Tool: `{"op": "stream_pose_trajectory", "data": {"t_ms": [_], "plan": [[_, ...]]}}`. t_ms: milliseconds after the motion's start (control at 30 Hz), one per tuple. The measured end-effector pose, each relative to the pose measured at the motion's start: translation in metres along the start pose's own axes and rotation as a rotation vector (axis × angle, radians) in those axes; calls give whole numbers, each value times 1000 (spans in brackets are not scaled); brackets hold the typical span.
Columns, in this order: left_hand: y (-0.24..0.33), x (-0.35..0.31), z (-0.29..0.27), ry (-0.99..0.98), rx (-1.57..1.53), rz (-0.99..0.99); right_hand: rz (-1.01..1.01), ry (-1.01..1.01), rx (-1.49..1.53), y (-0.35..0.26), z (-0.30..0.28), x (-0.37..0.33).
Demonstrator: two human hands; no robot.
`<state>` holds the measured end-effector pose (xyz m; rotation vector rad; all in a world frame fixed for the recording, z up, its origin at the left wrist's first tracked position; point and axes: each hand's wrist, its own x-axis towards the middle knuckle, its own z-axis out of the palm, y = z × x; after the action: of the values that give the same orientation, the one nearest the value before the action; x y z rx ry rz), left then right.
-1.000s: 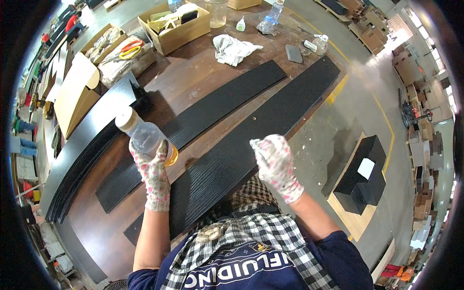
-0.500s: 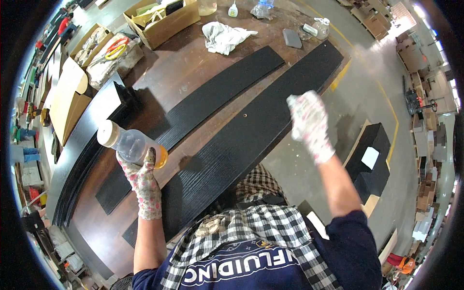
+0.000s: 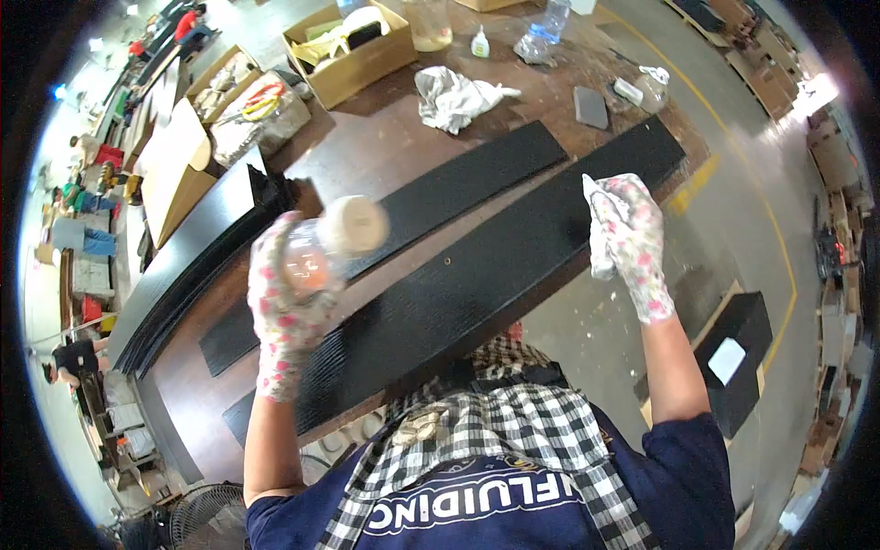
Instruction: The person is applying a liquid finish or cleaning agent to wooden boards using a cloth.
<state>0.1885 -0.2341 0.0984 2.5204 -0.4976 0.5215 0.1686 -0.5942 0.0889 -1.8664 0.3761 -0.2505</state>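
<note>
Wrapped around a clear plastic bottle (image 3: 310, 260) with a white cap is my left hand (image 3: 275, 321), in a white glove with pink spots. The bottle is tilted, its cap toward the upper right, and blurred by motion. My right hand (image 3: 640, 229), gloved alike, is closed on a crumpled white cloth (image 3: 601, 213) above the right part of a long black board (image 3: 486, 252). A small hole shows in that board. Behind it lies a shorter black board (image 3: 463, 179), roughly parallel.
A stack of black boards (image 3: 197, 266) stands at the left of the brown table (image 3: 367, 137). Along the back are an open cardboard box (image 3: 357, 69), a white rag (image 3: 454, 99), a small glue bottle (image 3: 479, 43) and a grey block (image 3: 591, 107). A black piece (image 3: 738, 357) is at right.
My left hand has raised and tipped the bottle, its cap swinging from upper left to upper right. My right hand has shifted slightly right, and the cloth in it now shows clearly.
</note>
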Motion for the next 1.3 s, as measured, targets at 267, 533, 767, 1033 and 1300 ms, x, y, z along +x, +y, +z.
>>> {"op": "stream_pose_trajectory", "data": {"t_ms": [267,533,767,1033,1300], "plan": [[85,38,11,-268,188,165,-350,-243,569,-23,43,-31],[146,79,0,-356,712,532,163,24,1025,3,43,-45],[112,51,31,-80,138,367,-168,-94,593,-53,14,-39],[30,16,74,173,-339,73,-242,-223,79,-31,28,-34],[-21,1,97,242,-745,-439,-798,-222,-705,25,68,-67]]}}
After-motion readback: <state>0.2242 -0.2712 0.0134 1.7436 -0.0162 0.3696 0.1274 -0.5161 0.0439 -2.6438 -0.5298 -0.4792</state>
